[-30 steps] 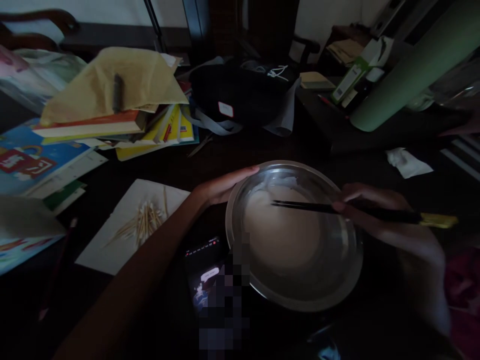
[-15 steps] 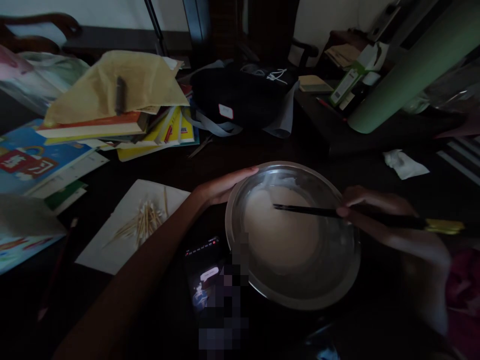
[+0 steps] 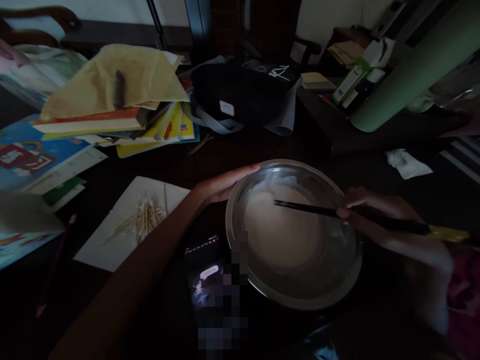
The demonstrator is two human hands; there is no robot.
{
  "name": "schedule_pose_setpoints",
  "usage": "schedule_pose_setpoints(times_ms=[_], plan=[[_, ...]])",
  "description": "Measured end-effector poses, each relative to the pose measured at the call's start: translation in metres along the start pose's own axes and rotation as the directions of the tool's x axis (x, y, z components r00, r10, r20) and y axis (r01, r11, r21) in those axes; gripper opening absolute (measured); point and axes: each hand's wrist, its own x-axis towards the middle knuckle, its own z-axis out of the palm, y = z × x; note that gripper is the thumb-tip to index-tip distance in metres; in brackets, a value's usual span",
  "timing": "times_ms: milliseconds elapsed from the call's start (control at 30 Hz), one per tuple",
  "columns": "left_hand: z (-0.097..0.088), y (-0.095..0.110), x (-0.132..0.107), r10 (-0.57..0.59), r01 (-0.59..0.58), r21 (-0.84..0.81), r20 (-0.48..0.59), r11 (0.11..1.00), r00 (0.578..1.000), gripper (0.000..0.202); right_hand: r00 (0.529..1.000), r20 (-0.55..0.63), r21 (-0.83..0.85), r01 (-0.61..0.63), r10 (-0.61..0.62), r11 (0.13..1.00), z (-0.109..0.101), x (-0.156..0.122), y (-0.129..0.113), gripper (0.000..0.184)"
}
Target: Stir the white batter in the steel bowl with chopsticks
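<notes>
A metal bowl (image 3: 339, 280) holds a pale, whitish liquid (image 3: 281, 235) and stands tilted slightly toward me. My left hand (image 3: 225, 184) grips its far left rim, the thumb side along the edge and the other fingers hidden behind the wall. At the right rim, my right hand (image 3: 375, 215) is closed around black chopsticks (image 3: 307, 207) with gold-coloured ends. Their tips reach over the liquid at the bowl's middle; whether they dip in I cannot tell.
Cotton swabs (image 3: 144, 220) lie on white paper (image 3: 101, 245) under my left forearm. A lit phone (image 3: 204, 280) is left of the bowl. Behind are stacked books (image 3: 97, 122), a black bag (image 3: 243, 95) and a green cylinder (image 3: 408, 75). A crumpled tissue (image 3: 408, 164) lies at right.
Almost nothing differs. The view has shifted slightly, and the chopsticks' gold ends sit a little lower and further right. Both hands keep their holds.
</notes>
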Motion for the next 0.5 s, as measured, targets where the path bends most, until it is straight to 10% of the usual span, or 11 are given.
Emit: schedule_pose_setpoints(times_ms=[267,500], plan=[[-0.002,-0.001,-0.001,0.009,-0.009,0.007,0.013,1.0,1.0,0.025,0.923,0.329,0.193,0.139,-0.197,0.971,-0.018,0.0,0.003,0.003],[0.002,0.002,-0.002,-0.018,0.018,0.026,-0.025,1.0,1.0,0.028,0.996,0.071,0.045,0.051,-0.054,0.998,0.0,-0.001,-0.002,0.006]])
